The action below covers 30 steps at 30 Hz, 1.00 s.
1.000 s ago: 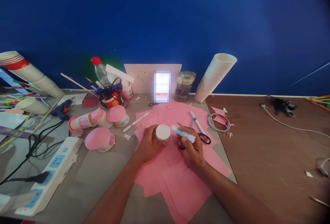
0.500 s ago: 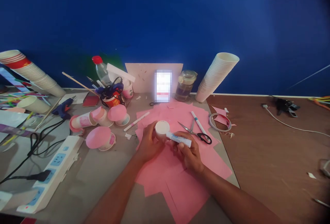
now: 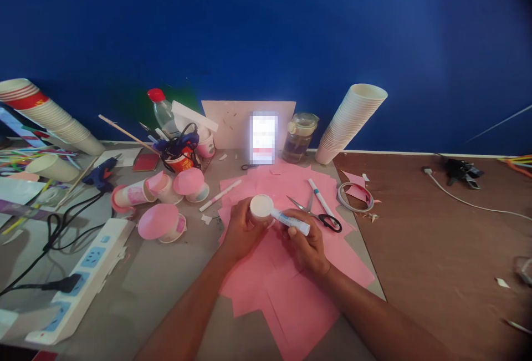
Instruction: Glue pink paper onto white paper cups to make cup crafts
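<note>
My left hand (image 3: 243, 230) is closed round the side of a white paper cup (image 3: 261, 207), its pale round end facing up. In my right hand (image 3: 305, 244) is a white glue stick (image 3: 294, 222) with blue print, tilted so that its tip is at the cup's right edge. Whether the tip touches the cup I cannot tell. Both hands are above overlapping pink paper sheets (image 3: 286, 305). Scissors (image 3: 316, 215) with black handles lie open to the right of my right hand, beside a white marker (image 3: 320, 196).
Several cups with pink paper (image 3: 158, 222) stand at left, near a power strip (image 3: 83, 283) and a blue glue gun (image 3: 101, 175). Behind are a lit, blurred screen (image 3: 263, 138), a glass jar (image 3: 299, 138) and a tall cup stack (image 3: 351, 122). Tape rolls (image 3: 355, 209) lie at right.
The glue stick has shifted slightly right and down, its tip now lower at the cup's edge. My left hand and the cup have hardly moved.
</note>
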Available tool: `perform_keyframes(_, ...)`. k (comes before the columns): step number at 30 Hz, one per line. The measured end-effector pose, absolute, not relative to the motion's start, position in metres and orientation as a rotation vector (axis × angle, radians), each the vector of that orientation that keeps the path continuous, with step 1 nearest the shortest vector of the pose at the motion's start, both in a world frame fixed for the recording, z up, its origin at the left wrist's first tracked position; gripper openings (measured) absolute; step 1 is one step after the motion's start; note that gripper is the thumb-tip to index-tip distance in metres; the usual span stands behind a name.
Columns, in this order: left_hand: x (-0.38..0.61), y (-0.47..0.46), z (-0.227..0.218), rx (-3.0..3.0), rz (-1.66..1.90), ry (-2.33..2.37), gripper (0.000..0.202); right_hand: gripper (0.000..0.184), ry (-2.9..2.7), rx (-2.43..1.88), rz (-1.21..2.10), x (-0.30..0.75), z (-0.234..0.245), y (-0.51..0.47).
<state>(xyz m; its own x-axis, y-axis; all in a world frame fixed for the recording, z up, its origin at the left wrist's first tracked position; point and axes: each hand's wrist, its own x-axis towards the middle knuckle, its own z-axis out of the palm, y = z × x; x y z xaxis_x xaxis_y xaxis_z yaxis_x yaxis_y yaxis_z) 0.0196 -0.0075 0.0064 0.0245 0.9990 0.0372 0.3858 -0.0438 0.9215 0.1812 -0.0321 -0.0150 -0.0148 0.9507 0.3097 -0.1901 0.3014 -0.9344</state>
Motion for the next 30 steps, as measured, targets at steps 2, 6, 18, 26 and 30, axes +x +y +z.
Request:
perform_keyframes(2,0.019,-0.007,0.005,1.55,1.012,1.466,0.041,0.025,-1.295,-0.818,1.074,0.18,-0.013,-0.034)
perform_keyframes(6,0.019,-0.006,0.0,1.559,0.99,1.462,0.04,0.027,-1.512,-0.756,0.986,0.178,-0.005,-0.038)
perform_keyframes(18,0.016,-0.006,-0.001,1.411,1.029,1.454,0.053,0.026,-1.066,-0.862,1.162,0.185,-0.011,-0.027)
perform_keyframes(26,0.014,-0.007,-0.002,1.4,0.977,1.436,0.053,0.023,-1.287,-0.826,1.061,0.185,-0.006,-0.027)
perform_keyframes(30,0.01,-0.006,-0.002,1.438,0.951,1.387,0.051,0.023,-1.293,-0.861,1.069,0.185,-0.011,-0.025)
